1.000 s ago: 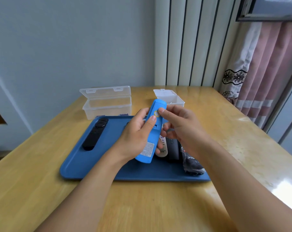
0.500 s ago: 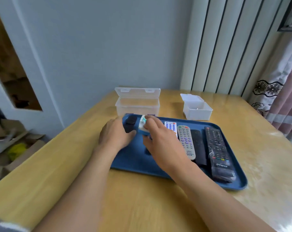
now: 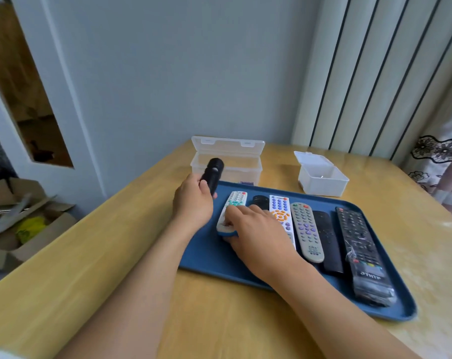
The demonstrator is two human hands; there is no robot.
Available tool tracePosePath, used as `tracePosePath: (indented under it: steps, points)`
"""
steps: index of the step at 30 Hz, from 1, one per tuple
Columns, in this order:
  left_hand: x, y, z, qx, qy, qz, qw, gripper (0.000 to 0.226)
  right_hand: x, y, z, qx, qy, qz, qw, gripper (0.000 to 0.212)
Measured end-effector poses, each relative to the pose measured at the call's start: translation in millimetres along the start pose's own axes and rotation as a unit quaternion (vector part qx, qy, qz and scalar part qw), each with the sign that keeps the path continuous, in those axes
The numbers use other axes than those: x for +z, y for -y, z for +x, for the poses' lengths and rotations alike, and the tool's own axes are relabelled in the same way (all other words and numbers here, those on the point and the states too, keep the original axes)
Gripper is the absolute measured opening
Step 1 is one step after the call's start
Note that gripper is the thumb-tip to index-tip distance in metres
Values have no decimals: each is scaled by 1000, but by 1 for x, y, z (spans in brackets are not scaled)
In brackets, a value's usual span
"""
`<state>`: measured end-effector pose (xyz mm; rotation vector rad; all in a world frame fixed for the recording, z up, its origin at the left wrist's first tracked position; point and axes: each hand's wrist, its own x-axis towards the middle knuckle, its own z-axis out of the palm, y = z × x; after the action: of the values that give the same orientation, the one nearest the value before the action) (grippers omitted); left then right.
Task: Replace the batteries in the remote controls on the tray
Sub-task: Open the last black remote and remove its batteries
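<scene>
Spanning the foreground, a wooden table (image 3: 116,281) carries a blue tray (image 3: 206,257) of remotes. The right hand (image 3: 256,229) lies on the white-and-blue remote (image 3: 232,203), grip unclear; at 11 o'clock the left hand (image 3: 193,200) clasps a raised black remote (image 3: 213,173). Beyond, open clear boxes (image 3: 227,154) front a grey wall (image 3: 168,73).

The rectangular blue plastic tray (image 3: 201,257) lies on the pale wooden table (image 3: 90,268). At the tray's 12 o'clock stands the large clear plastic box with hinged lid (image 3: 226,161); at its 1 o'clock, apart, stands the small clear plastic box (image 3: 322,177). On the tray, six remotes lie side by side, from the white rounded remote (image 3: 231,211) at 9 o'clock to the long black plastic-wrapped remote (image 3: 362,252) at 3 o'clock.
</scene>
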<state>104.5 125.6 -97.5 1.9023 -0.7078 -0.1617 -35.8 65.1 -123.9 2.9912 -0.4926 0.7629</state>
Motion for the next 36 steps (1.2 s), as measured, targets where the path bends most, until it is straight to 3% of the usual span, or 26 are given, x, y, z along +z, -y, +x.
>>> tracePosePath:
  steps: [2, 3, 6, 8, 10, 12, 15, 17, 19, 22, 25, 28, 30, 32, 34, 36]
  points:
    - [1, -8, -8, -41, 64, -243, 967, 22, -6, -2, -1, 6, 22, 57, 998, 25]
    - [1, -13, -12, -47, 90, -302, 948, 18, -9, -4, -2, 5, 26, 81, 996, 27]
    - [0, -21, -20, -9, 114, -326, 938, 22, -25, -9, -7, 70, -39, 168, 983, 22]
    - [1, -24, -24, 21, 126, -303, 945, 24, -45, -20, -15, 167, -155, 244, 943, 19]
    - [4, -28, -32, 55, 182, -255, 948, 24, -71, -38, -24, 229, -216, 330, 890, 36]
    - [10, -36, -40, 84, 254, -185, 946, 23, -91, -58, -29, 256, -180, 431, 846, 49]
    - [26, -54, -44, 111, 252, -138, 951, 28, -97, -85, -39, 267, -122, 505, 812, 21]
    - [39, -68, -39, 83, 168, -200, 962, 41, -94, -93, -51, 276, -113, 520, 800, 13]
    - [51, -82, -38, 21, 122, -313, 942, 50, -93, -91, -58, 287, -85, 564, 769, 17]
    - [74, -88, -51, -18, 201, -375, 905, 37, -90, -74, -59, 269, -39, 622, 735, 19]
    - [87, -83, -71, 10, 291, -284, 913, 13, -92, -67, -61, 268, -10, 627, 732, 19]
    - [84, -78, -73, -1, 285, -310, 907, 22, -103, -80, -65, 291, 13, 591, 753, 23]
    - [75, -77, -73, 1, 302, -299, 905, 24, -108, -92, -66, 320, -78, 508, 796, 19]
    - [70, -73, -76, 36, 347, -236, 907, 24, -106, -102, -66, 321, -168, 474, 803, 21]
    - [70, -70, -79, 72, 394, -172, 900, 23, -100, -104, -65, 299, -167, 487, 803, 37]
    - [71, -70, -81, 68, 432, -164, 884, 25, -93, -103, -64, 302, -168, 505, 791, 30]
